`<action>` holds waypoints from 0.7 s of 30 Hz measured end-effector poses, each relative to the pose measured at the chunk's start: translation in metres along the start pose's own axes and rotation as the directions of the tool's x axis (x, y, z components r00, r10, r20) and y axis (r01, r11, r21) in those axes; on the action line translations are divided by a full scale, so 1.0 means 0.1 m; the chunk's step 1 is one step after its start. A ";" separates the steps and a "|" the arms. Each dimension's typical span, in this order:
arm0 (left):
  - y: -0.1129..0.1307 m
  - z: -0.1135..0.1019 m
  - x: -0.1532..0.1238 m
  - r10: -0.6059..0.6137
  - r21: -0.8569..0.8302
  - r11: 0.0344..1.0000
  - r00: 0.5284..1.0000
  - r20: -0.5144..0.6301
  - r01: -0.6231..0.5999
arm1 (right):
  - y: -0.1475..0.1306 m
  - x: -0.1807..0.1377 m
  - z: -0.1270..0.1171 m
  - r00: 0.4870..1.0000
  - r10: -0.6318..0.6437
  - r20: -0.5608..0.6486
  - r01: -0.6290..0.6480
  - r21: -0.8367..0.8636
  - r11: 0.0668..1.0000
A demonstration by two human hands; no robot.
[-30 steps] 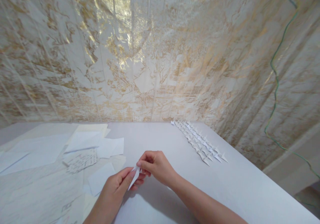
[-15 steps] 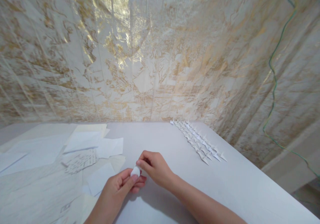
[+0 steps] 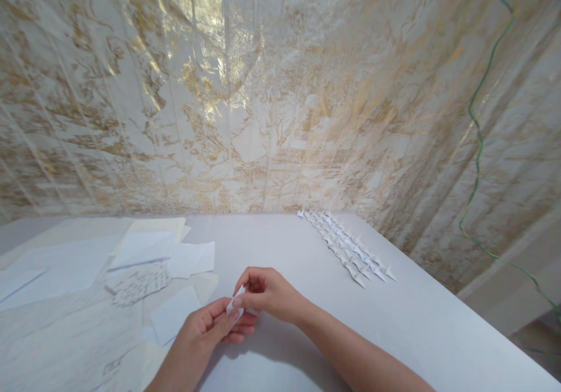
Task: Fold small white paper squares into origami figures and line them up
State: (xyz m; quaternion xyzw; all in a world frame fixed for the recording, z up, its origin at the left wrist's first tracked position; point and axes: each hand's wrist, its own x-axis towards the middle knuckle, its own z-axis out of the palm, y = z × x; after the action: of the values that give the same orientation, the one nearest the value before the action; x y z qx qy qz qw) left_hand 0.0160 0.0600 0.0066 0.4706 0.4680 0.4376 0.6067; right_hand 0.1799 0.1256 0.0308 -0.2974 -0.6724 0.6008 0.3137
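Currently I have my left hand point(image 3: 208, 325) and right hand point(image 3: 274, 295) both pinching a small folded paper point(image 3: 241, 291) over the near middle of the table point(image 3: 263, 243). Its visible tip points far and slightly right; the hands hide its full long axis. Folded shapes point(image 3: 365, 256) line the far right.

light bright, diffuse | glare on patterned backdrop point(image 3: 272, 100) | soft shadow on table point(image 3: 258, 240) | edges stretched, perhaps blurred
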 end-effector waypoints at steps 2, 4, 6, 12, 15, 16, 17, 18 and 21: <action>0.00 0.00 -0.01 0.000 0.009 1.000 1.000 0.003 0.000 | 0.02 0.00 0.01 0.999 0.051 -0.011 -0.051 0.006 0.999; 0.00 0.01 -0.01 0.001 0.023 1.000 1.000 -0.004 -0.001 | 0.03 0.00 0.02 0.997 0.072 -0.039 -0.073 -0.015 0.997; 0.01 0.02 -0.01 0.003 0.038 0.999 1.000 -0.015 -0.003 | 0.04 0.00 0.03 0.995 0.073 -0.072 -0.076 -0.032 0.997; 0.00 0.02 0.00 0.042 0.081 0.996 0.998 -0.049 -0.038 | 0.10 0.00 0.09 0.990 0.081 -0.114 -0.081 0.002 0.997; -0.02 0.03 0.01 0.077 0.082 0.994 0.996 -0.053 -0.073 | 0.12 0.01 0.09 0.990 0.069 -0.123 -0.063 0.052 0.997; -0.02 0.04 0.02 0.085 0.075 0.994 0.995 -0.051 -0.081 | 0.13 0.02 0.08 0.990 0.063 -0.127 -0.055 0.066 0.996; -0.03 0.04 0.02 0.089 0.067 0.994 0.995 -0.049 -0.086 | 0.14 0.02 0.07 0.990 0.058 -0.131 -0.048 0.078 0.996; -0.03 0.04 0.02 0.091 0.056 0.995 0.995 -0.047 -0.088 | 0.15 0.03 0.06 0.989 0.056 -0.136 -0.044 0.089 0.995; -0.02 0.04 0.02 0.083 0.020 0.996 0.996 -0.040 -0.082 | 0.17 0.05 0.03 0.987 0.058 -0.151 -0.041 0.110 0.993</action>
State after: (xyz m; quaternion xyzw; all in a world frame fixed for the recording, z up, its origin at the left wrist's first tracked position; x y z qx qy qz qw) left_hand 0.0207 0.0609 0.0045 0.4860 0.4643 0.4674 0.5742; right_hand 0.1746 0.1289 0.0144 -0.3425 -0.6056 0.6186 0.3651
